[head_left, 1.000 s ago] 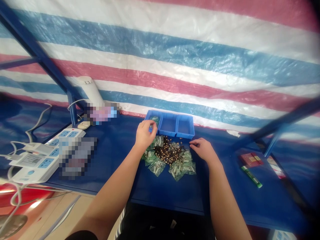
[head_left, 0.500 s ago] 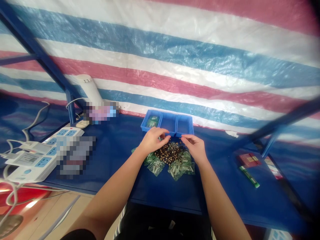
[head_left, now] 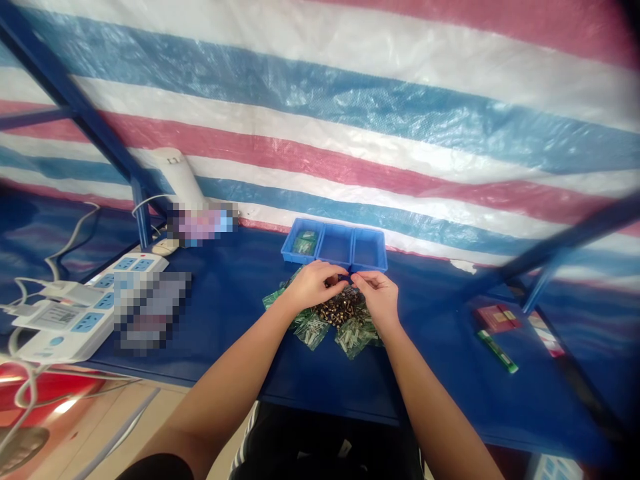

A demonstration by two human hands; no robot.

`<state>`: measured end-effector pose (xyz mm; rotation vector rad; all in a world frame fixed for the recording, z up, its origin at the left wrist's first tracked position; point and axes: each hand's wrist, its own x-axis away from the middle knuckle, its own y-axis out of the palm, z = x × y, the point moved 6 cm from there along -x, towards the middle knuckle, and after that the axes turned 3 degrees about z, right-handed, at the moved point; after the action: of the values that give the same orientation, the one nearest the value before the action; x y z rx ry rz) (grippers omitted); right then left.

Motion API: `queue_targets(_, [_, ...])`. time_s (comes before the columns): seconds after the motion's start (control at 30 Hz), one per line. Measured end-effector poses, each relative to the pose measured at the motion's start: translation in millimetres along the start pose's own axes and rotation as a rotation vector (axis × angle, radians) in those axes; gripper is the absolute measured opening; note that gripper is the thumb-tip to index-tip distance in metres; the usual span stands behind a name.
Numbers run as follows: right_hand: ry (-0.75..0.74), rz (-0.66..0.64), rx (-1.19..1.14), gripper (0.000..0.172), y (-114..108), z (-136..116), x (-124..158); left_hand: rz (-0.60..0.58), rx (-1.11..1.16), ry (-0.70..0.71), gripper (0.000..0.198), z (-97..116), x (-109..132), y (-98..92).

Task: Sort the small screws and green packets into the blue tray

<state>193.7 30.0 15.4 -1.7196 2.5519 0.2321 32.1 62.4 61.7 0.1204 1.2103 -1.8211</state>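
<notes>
A heap of small brass-coloured and dark metal fasteners (head_left: 340,309) lies on the blue table under my hands. My left hand (head_left: 317,283) is over the heap's left side, fingers curled towards the thumb. From the right, my right hand (head_left: 381,293) meets it in a pinch, the fingertips of both nearly touching. Whatever small thing is between them is too small to make out. Around the heap lie clear greenish bags of silvery pins (head_left: 313,331), with another such bag (head_left: 353,337) at the front. Just behind my hands stands a blue three-compartment tray (head_left: 336,265).
Greenish bags (head_left: 305,243) lie in the tray's left compartment. To the left are a white power strip (head_left: 95,317) with plugs and cables, and a blurred-out object (head_left: 153,310). A dark red box (head_left: 497,318) and a green packet (head_left: 497,351) lie right. Striped sheeting (head_left: 320,127) hangs behind.
My right hand has moved left and my left hand slightly right, bringing their fingertips together above the heap. The tray and bags stay where they were.
</notes>
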Motion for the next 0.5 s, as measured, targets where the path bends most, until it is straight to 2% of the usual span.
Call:
queue_targets(0.23, [0.023,-0.043,0.0,0.028,0.0,1.3,-0.5,0.018,0.025,0.027,0.021,2.0,-0.1,0.3])
queue_targets(0.5, [-0.068,-0.095,0.088,0.028,5.7,-6.0,3.4,-0.025,0.008,0.012,0.023,-0.9,1.0,2.2])
